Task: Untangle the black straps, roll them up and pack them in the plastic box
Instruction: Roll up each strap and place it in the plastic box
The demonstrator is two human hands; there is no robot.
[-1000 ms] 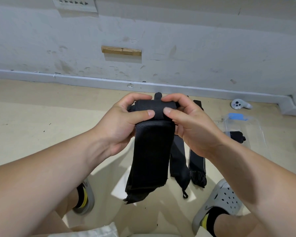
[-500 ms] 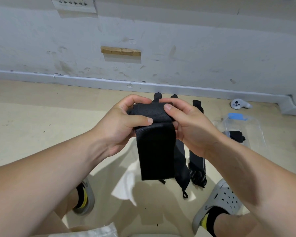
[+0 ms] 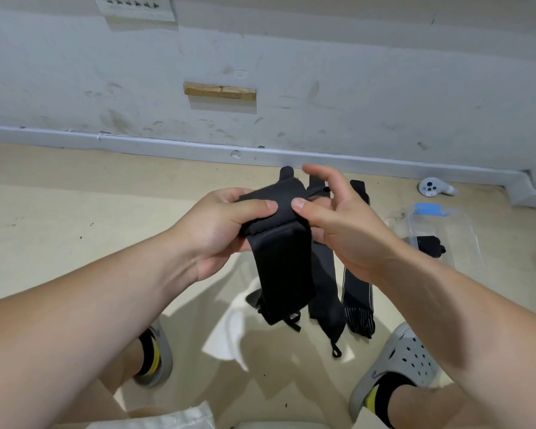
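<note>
— What is taking up most of the frame?
— A scuffed wall (image 3: 291, 57) is running across the top, with a beige floor (image 3: 59, 212) lying below it. Two bare forearms are reaching in from the lower corners.

— And the hands?
— They are meeting close together at the centre, both on one strap (image 3: 279, 267). The left hand (image 3: 220, 224) is gripping its rolled top end, fingers curling behind and thumb lying across the front. The right hand (image 3: 344, 230) is pinching the same roll from the right, thumb pressing the front, lower fingers behind, forefinger lifting clear.

— Where is the rest of it hanging?
— The tail is dropping straight down below and between the hands, over a white sheet (image 3: 229, 332) on the floor.

— Any others?
— Two loose straps (image 3: 356, 289) are lying flat just right of the tail, partly behind the right hand.

— The box?
— The box (image 3: 458, 230) is sitting at the right of the frame, well apart from the hands, holding a rolled strap (image 3: 429, 244). Grey clogs (image 3: 399, 363) are showing at the bottom, and a small controller (image 3: 430, 187) is lying above the box by the wall.
</note>
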